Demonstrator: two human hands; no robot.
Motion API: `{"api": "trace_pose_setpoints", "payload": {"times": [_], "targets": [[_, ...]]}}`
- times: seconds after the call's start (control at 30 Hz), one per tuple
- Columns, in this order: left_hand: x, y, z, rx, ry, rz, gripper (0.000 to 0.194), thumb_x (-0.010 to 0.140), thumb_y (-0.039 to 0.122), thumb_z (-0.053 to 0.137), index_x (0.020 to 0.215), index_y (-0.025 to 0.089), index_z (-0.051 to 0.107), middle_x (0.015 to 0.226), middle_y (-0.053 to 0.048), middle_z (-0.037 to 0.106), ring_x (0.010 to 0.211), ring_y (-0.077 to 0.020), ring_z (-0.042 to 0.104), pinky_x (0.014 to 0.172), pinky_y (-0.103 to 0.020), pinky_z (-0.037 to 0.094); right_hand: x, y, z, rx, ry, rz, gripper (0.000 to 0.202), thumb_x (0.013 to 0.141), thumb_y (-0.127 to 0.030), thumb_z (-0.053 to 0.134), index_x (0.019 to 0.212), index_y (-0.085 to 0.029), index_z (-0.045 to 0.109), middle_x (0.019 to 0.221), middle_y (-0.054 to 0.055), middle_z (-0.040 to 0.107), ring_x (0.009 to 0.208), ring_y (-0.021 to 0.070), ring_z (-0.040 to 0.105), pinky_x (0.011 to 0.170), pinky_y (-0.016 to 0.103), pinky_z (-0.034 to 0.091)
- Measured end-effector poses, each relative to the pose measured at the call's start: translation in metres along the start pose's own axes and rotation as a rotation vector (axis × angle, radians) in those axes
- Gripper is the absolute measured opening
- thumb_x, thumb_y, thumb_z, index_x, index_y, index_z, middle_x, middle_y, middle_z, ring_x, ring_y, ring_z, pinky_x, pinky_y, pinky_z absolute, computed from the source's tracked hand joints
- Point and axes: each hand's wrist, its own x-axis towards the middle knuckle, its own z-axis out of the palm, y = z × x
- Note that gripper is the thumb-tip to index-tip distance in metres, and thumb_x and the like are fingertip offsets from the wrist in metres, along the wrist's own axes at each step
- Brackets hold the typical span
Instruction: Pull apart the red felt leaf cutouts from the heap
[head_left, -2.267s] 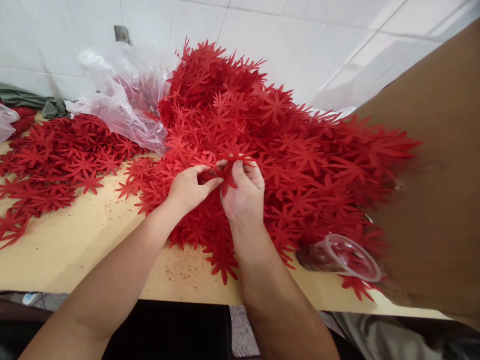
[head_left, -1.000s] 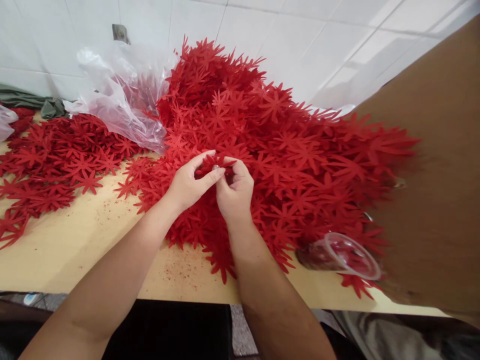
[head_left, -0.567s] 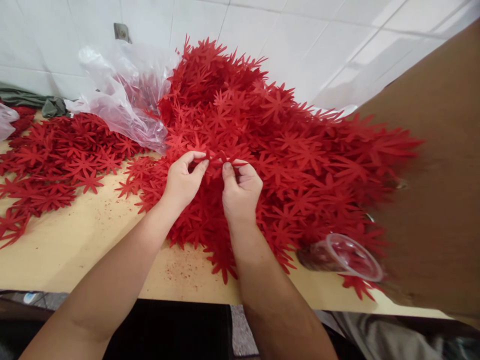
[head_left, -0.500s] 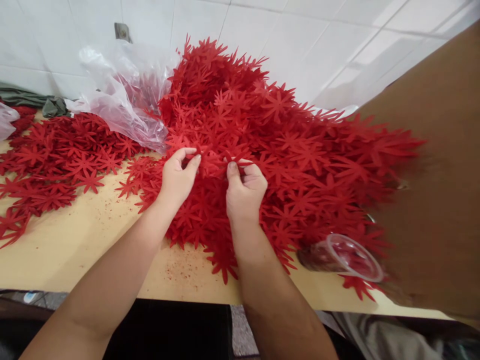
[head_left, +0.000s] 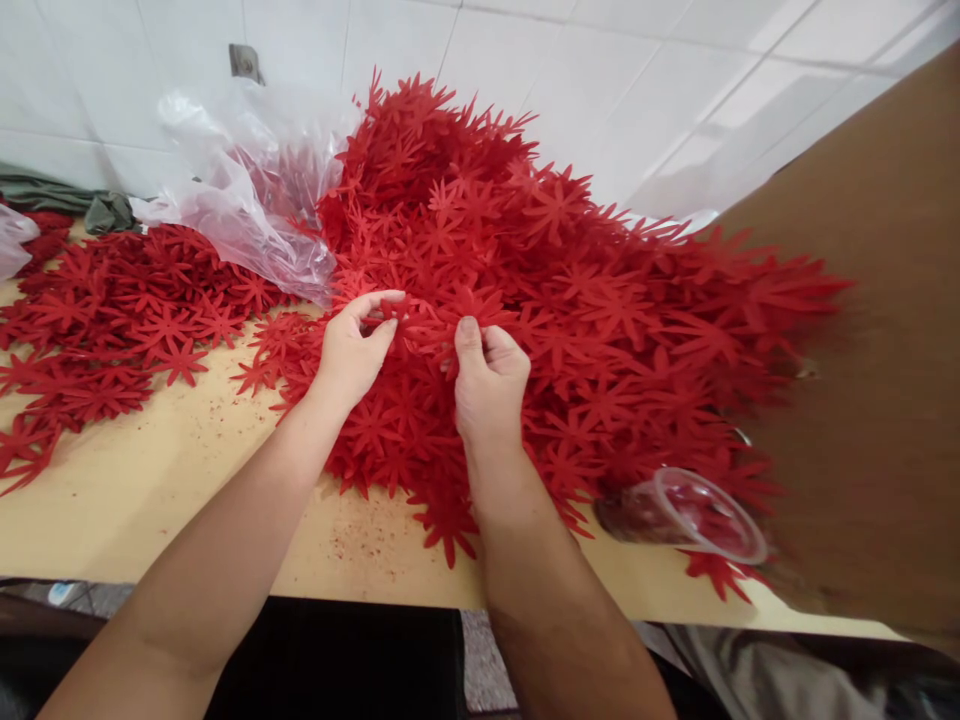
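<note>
A large heap of red flower-shaped cutouts, thin and many-petalled, lies in front of me. My left hand is over the heap's near side, its thumb and index finger curled around the petals of a red cutout. My right hand is a little to the right, thumb pressed on the bent index finger, pinching a red cutout. Whether both hands hold the same piece I cannot tell, as red petals overlap between them. The fingertips of the right hand are partly hidden.
More red cutouts spread on the left of the pale tabletop. A clear plastic bag leans behind, by the tiled wall. On the right, a clear plastic cup lies tipped before a brown board. Small red crumbs dot the table.
My left hand has shifted slightly left, and its thumb and index finger have parted a little. At my right fingertips, the red petals now stand up more.
</note>
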Motion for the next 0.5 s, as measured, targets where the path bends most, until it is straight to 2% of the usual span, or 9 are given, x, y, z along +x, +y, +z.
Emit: {"api": "trace_pose_setpoints", "payload": {"times": [0.1, 0.2, 0.27, 0.37, 0.5], "targets": [[-0.0002, 0.0017, 0.0007, -0.013, -0.022, -0.002, 0.026, 0.071, 0.006, 0.053, 0.093, 0.015, 0.063, 0.093, -0.002, 0.066, 0.078, -0.0089, 0.058, 0.079, -0.025, 0.047, 0.0009, 0.0008, 0.0025, 0.106, -0.039, -0.025, 0.022, 0.068, -0.039, 0.066, 0.073, -0.019, 0.058, 0.067, -0.004, 0.058, 0.06, 0.0063, 0.051, 0.058, 0.022, 0.044], [0.0, 0.0034, 0.0026, 0.002, -0.024, -0.006, 0.025, 0.071, 0.008, 0.055, 0.094, 0.015, 0.062, 0.091, -0.002, 0.067, 0.072, -0.0088, 0.057, 0.075, -0.025, 0.048, 0.0003, 0.0001, 0.0041, 0.148, -0.052, -0.013, 0.022, 0.068, -0.034, 0.066, 0.083, -0.021, 0.06, 0.082, -0.002, 0.063, 0.065, 0.0068, 0.054, 0.062, 0.023, 0.047], [-0.0007, 0.0034, 0.0037, 0.044, -0.024, 0.013, 0.024, 0.072, 0.009, 0.055, 0.094, 0.015, 0.061, 0.089, -0.002, 0.068, 0.071, -0.0094, 0.058, 0.075, -0.026, 0.049, -0.0012, -0.0007, 0.0044, 0.196, -0.046, 0.025, 0.02, 0.069, -0.035, 0.065, 0.082, -0.021, 0.06, 0.082, -0.003, 0.064, 0.06, 0.0053, 0.053, 0.059, 0.022, 0.047], [-0.0037, 0.0016, 0.0049, 0.118, -0.028, 0.079, 0.023, 0.073, 0.012, 0.055, 0.095, 0.016, 0.061, 0.091, -0.003, 0.068, 0.078, -0.0119, 0.06, 0.081, -0.029, 0.048, -0.0045, -0.0023, 0.005, 0.27, -0.102, 0.096, 0.022, 0.07, -0.042, 0.063, 0.08, -0.022, 0.06, 0.076, -0.004, 0.063, 0.055, 0.0041, 0.051, 0.057, 0.021, 0.047], [-0.0081, 0.0001, 0.0055, 0.19, -0.028, 0.14, 0.021, 0.076, 0.017, 0.056, 0.096, 0.018, 0.061, 0.092, -0.003, 0.067, 0.084, -0.0145, 0.061, 0.086, -0.032, 0.047, -0.0084, -0.0047, 0.0066, 0.26, -0.247, 0.115, 0.024, 0.064, -0.04, 0.07, 0.077, -0.022, 0.062, 0.073, -0.005, 0.064, 0.064, 0.0054, 0.058, 0.068, 0.022, 0.05]]}}
